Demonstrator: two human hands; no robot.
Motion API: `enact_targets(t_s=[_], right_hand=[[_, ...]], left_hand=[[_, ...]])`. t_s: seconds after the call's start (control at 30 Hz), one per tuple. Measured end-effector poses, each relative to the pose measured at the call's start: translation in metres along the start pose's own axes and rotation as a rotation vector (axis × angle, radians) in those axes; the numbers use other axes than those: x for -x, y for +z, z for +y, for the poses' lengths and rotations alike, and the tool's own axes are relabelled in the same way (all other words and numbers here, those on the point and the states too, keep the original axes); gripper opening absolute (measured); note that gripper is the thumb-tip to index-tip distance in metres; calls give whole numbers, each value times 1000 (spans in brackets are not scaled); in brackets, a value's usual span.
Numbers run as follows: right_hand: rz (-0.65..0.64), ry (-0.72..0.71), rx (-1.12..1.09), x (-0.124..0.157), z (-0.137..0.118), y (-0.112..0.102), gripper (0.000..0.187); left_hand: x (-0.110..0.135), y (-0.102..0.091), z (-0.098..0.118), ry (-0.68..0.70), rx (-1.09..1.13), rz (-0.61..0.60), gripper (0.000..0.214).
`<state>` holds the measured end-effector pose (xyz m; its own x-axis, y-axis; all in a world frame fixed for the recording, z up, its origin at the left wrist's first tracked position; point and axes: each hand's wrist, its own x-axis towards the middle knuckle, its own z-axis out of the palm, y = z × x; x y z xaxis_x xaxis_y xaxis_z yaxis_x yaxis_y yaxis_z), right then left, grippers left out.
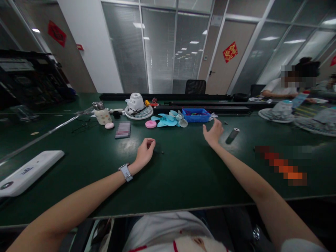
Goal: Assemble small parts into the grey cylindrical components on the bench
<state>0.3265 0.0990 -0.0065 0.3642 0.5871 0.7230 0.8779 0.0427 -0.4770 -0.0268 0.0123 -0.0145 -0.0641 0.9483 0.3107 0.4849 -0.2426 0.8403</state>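
My left hand (pixel 145 151) rests on the green table (pixel 183 175), fingers curled together in a loose pinch; a tiny dark screw (pixel 163 152) lies just to its right. A watch sits on that wrist. My right hand (pixel 214 133) hovers further out with fingers spread and nothing in it, just left of a small grey cylinder (pixel 232 135) lying on the table. Beyond both hands lie light blue fan blades (pixel 169 120), a blue bin (pixel 196 115) of small parts, a pink disc (pixel 150 124) and a white fan grille with its motor housing (pixel 137 106).
A white flat device (pixel 28 171) lies at the near left. A cream mug (pixel 102 113) with a metal lid, a small pink pebble shape (pixel 109 125) and spectacles (pixel 82 124) sit at back left. Other people work at far right beside more fan grilles (pixel 278 112). A black chair (pixel 195 86) stands behind.
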Motion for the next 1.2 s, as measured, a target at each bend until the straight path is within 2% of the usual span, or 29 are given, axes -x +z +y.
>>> enact_targets(t_s=[0.03, 0.1, 0.17, 0.2, 0.27, 0.47, 0.53, 0.6, 0.67, 0.77, 0.83, 0.93, 1.0, 1.2], right_hand=[[-92, -92, -84, 12, -19, -3, 55], [-408, -235, -289, 40, -57, -9, 44], [-713, -334, -441, 67, -90, -13, 44], [-814, -372, -475, 78, -103, -14, 45], [-904, -425, -463, 93, -120, -15, 45], [-954, -478, -360, 107, -136, -16, 26], [-938, -485, -391, 103, -132, -16, 21], [-843, -477, -423, 88, -119, -16, 21], [-622, -447, -410, 59, -93, -16, 24], [-211, -341, -230, 4, -35, -17, 27], [-82, -218, -91, -27, 7, -18, 28], [-68, -51, 6, -49, 53, -20, 32], [-100, 4, 15, -50, 67, -19, 33], [-108, 55, 5, -48, 67, -12, 33]], left_hand=[[0, 0, -1, -10, 6, 16, 26], [-1, 1, -2, -25, 12, 27, 25], [-1, 1, -3, -27, 17, 25, 25], [-1, 1, -3, -22, 19, 25, 24], [-1, 2, -3, -6, 20, 29, 23], [-1, 3, -2, 6, 23, 28, 20], [0, 3, -2, 1, 20, 21, 20], [0, 2, -1, -2, 16, 12, 21], [0, 1, -1, -7, 9, 4, 22], [0, 1, -1, -6, 1, 3, 22], [0, 1, -2, -3, 3, 8, 23], [-1, 2, -5, 8, 7, 12, 24], [-2, 2, -6, 14, 4, 9, 25], [-1, 2, -3, -1, 1, 9, 24]])
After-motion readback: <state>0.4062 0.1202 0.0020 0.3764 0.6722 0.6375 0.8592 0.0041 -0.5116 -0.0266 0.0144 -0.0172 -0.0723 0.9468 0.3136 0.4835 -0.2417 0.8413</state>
